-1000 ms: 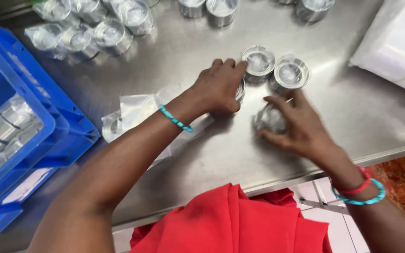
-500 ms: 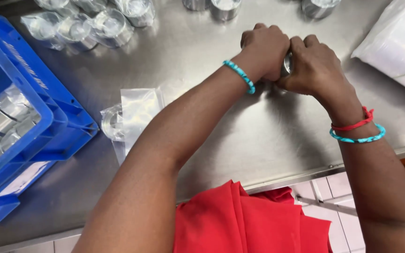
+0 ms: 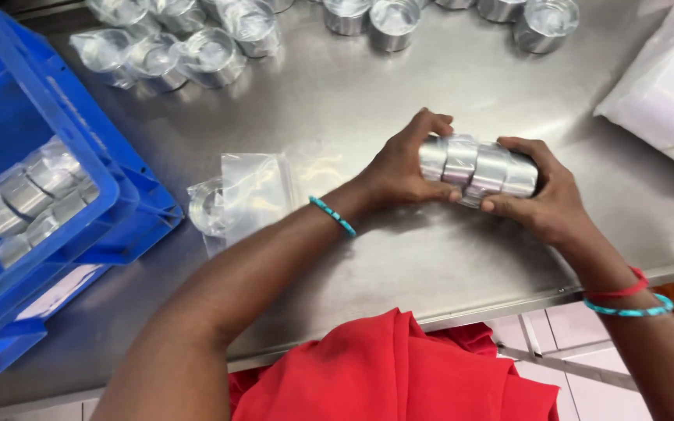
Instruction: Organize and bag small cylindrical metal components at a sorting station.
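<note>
A row of several bagged shiny metal rings [image 3: 477,167] lies sideways between both hands, just above the steel table [image 3: 399,257]. My left hand [image 3: 403,168] presses on the row's left end, fingers curled over the top. My right hand [image 3: 544,195] clamps the right end, thumb underneath. Both wrists carry turquoise bead bracelets; the right also has a red band.
A blue plastic crate [image 3: 48,195] at the left holds bagged rings [image 3: 29,203]. Empty clear bags [image 3: 255,191] and one bagged ring lie left of my hands. More bagged rings [image 3: 173,43] sit along the far edge. A white bag [image 3: 665,93] lies at the right.
One second ago my hands were gathering single rings standing on the table. They closed together, and now they hold the rings pressed into one sideways row, nearer to me.
</note>
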